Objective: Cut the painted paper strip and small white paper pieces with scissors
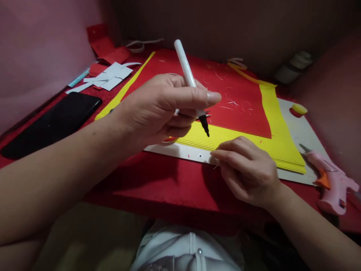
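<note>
My left hand (166,107) is closed around a white marker (186,66), which slants with its uncapped black tip pointing down over the yellow corrugated sheet (203,135). Thin metal points and a red part show behind the fingers; whether the hand also holds them I cannot tell. My right hand (248,169) is pinched at the front edge of the white board (183,151), below the marker tip. Something thin and pale sticks out by its fingertips, too small to name. A small dark-edged dot lies on the board just left of these fingers.
A red corrugated sheet (237,120) with paper scraps lies on the yellow one. At right are a pink glue gun (332,184), a small yellow-and-red roll (298,110) and a white bottle (295,67). A black phone (53,122) and white paper pieces (114,77) lie left.
</note>
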Demonstrator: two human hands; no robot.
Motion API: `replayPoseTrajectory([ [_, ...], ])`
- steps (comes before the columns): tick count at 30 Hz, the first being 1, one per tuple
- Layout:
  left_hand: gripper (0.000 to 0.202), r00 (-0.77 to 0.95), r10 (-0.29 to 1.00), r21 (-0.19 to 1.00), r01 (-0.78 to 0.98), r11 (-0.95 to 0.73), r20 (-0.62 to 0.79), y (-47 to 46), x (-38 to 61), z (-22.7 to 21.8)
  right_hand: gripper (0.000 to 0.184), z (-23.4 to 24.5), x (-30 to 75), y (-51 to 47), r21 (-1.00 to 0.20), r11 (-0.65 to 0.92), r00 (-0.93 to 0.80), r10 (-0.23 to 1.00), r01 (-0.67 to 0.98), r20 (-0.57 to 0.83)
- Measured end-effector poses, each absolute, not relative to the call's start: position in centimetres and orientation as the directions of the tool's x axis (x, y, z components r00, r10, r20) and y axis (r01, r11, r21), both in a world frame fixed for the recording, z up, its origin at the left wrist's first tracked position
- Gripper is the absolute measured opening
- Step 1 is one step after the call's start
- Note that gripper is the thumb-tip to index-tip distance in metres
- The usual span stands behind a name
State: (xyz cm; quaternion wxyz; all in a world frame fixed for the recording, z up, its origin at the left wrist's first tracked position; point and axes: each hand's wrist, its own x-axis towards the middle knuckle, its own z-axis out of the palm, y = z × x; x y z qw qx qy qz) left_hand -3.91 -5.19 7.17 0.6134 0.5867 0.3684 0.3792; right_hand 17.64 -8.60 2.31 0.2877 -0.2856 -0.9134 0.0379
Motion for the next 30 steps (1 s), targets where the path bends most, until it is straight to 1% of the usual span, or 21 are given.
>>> replayPoseTrajectory([
  [3, 0.024, 0.467, 0.884, 0.988, 0.139, -0.060, -0.012, -5.2, -3.7, 6.8, 0.021, 1.6, 17.8, -8.8, -0.208, 0.844, -0.708, 0.530, 0.495, 0.467],
  [6, 0.020, 0.475, 0.880, 0.930, 0.312, -0.196, 0.026, -5.4, -3.2, 6.4, 0.022, 1.4, 17.8, -8.8, -0.151, 0.856, -0.732, 0.505, 0.495, 0.457],
  [10, 0.019, 0.524, 0.850, 0.835, 0.443, -0.325, 0.053, -5.4, -2.6, 6.0, 0.021, 1.3, 17.4, -8.5, -0.104, 0.871, -0.768, 0.475, 0.481, 0.429],
  [14, 0.021, 0.570, 0.815, 0.751, 0.493, -0.439, 0.103, -5.1, -2.4, 5.4, 0.021, 1.3, 17.2, -8.4, -0.109, 0.880, -0.777, 0.462, 0.463, 0.429],
  [17, 0.023, 0.583, 0.802, 0.696, 0.523, -0.492, 0.128, -5.0, -2.4, 5.1, 0.021, 1.3, 17.2, -8.4, -0.115, 0.882, -0.775, 0.458, 0.457, 0.435],
  [20, 0.023, 0.582, 0.804, 0.662, 0.557, -0.501, 0.119, -5.0, -2.3, 4.9, 0.021, 1.3, 17.2, -8.5, -0.118, 0.880, -0.773, 0.462, 0.460, 0.435],
  [24, 0.024, 0.579, 0.812, 0.651, 0.590, -0.478, 0.071, -5.1, -2.1, 4.6, 0.020, 1.2, 17.3, -8.5, -0.112, 0.875, -0.776, 0.471, 0.471, 0.420],
  [30, 0.023, 0.614, 0.787, 0.628, 0.592, -0.505, 0.054, -5.2, -2.0, 4.6, 0.018, 1.3, 17.3, -8.6, -0.092, 0.874, -0.781, 0.470, 0.477, 0.411],
])
